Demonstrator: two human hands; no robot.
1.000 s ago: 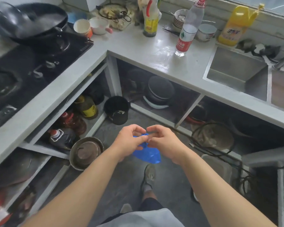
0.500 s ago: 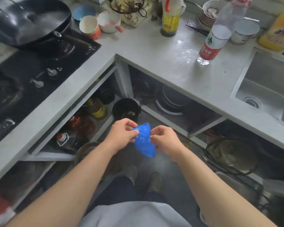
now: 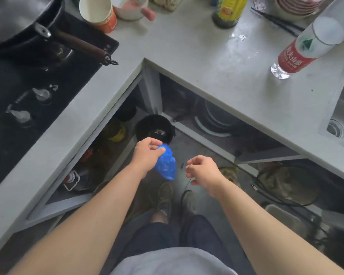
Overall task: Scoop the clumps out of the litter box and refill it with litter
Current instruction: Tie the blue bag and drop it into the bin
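One hand on the blue bag, bin straight ahead

One grip is doing the work right now: the left hand pinches the gathered top of a small blue plastic bag, fingers and thumb curled round its neck, and the bag hangs bulging below the knuckles. Over on the other side, the right hand holds nothing, fingers loosely curled, a little apart from the bag.

Just beyond the left hand, down on the floor at the inside corner of the counter, stands a black bin, and the bag sits just short of its rim in this view. No litter box or scoop in sight; I cannot tell what the bag holds, though clumps are the likely cargo.

My read: this is the disposal step. To do it well, keep that pinch tight on the neck so nothing spills, carry the bag squarely over the bin's mouth, lower it before letting go rather than tossing, and keep the free hand ready to steady the bin
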